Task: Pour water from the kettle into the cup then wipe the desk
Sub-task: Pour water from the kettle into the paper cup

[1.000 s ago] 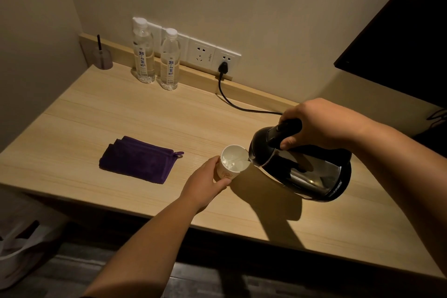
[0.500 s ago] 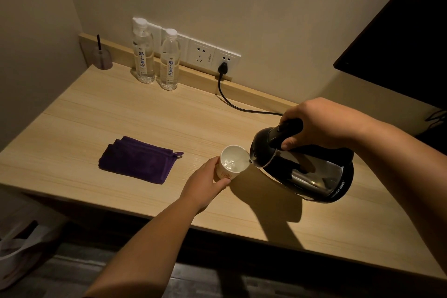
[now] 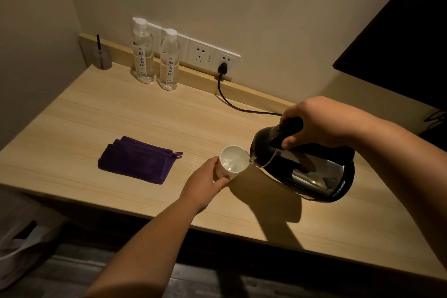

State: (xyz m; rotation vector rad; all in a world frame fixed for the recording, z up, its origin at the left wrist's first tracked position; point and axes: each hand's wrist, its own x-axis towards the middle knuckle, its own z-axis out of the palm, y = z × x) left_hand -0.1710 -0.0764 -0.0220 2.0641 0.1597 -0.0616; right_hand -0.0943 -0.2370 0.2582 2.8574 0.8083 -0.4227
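Note:
A steel kettle (image 3: 312, 174) with a black lid and handle hangs tilted over the wooden desk (image 3: 121, 118), its spout at the rim of a small white cup (image 3: 233, 161). Water is in the cup and a thin stream runs from the spout. My right hand (image 3: 319, 123) grips the kettle's black handle from above. My left hand (image 3: 205, 184) wraps the cup's near side, holding it on the desk. A folded purple cloth (image 3: 136, 159) lies flat on the desk, left of the cup and apart from both hands.
Two water bottles (image 3: 156, 55) stand at the back by the wall sockets (image 3: 212, 54). A black cord (image 3: 232, 101) runs from a plug toward the kettle. A small holder with a dark stick (image 3: 102, 55) sits in the back left corner. A dark panel (image 3: 406, 38) is at the upper right.
The kettle has shifted very slightly to the right and the water level in the cup looks a bit higher. Both hands keep their grips.

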